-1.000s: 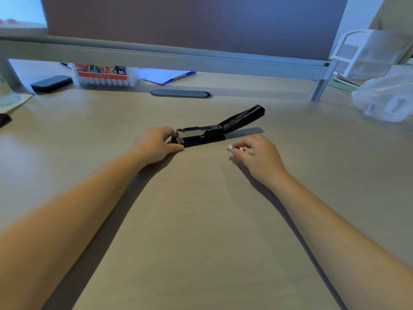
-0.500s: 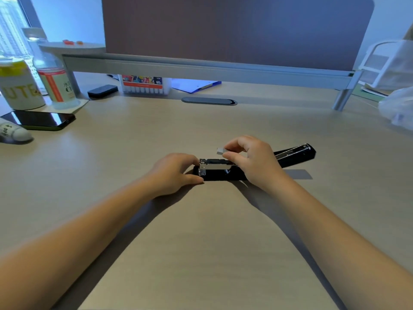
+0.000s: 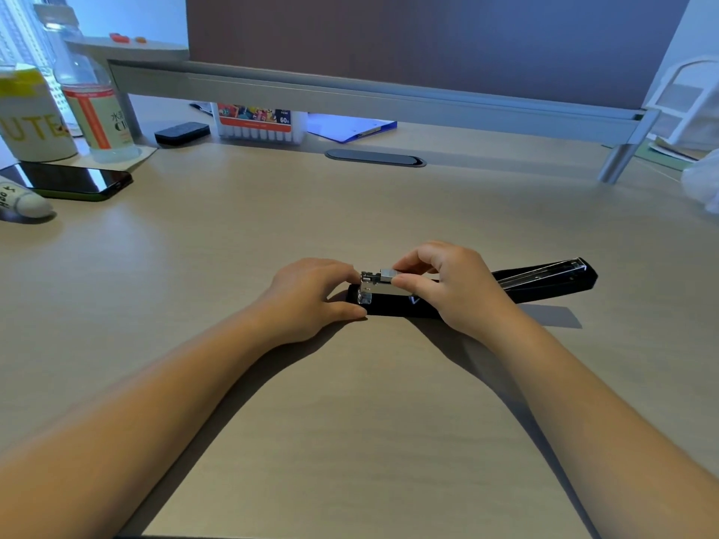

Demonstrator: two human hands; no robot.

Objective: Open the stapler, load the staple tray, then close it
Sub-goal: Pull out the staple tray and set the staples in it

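A black stapler [image 3: 544, 280] lies open on the desk, its top arm folded back to the right. Its metal staple tray [image 3: 367, 287] faces up at the left end. My left hand [image 3: 311, 297] grips the front end of the stapler's base. My right hand [image 3: 451, 285] pinches a small silvery strip of staples [image 3: 388, 274] between thumb and fingers, right over the tray's front end. The middle of the tray is hidden under my right hand.
At the far left stand a dark phone [image 3: 74, 180], a bottle [image 3: 93, 110], a yellow-lettered can [image 3: 31, 122] and a white tube [image 3: 23, 200]. A marker box [image 3: 258, 124], a blue folder [image 3: 350, 128] and a cable grommet [image 3: 375, 157] sit under the grey shelf [image 3: 350, 95].
My right hand carried the staple strip from the desk to the stapler and now holds it lower, onto the tray. The view shifted, so the stapler appears lower in frame.
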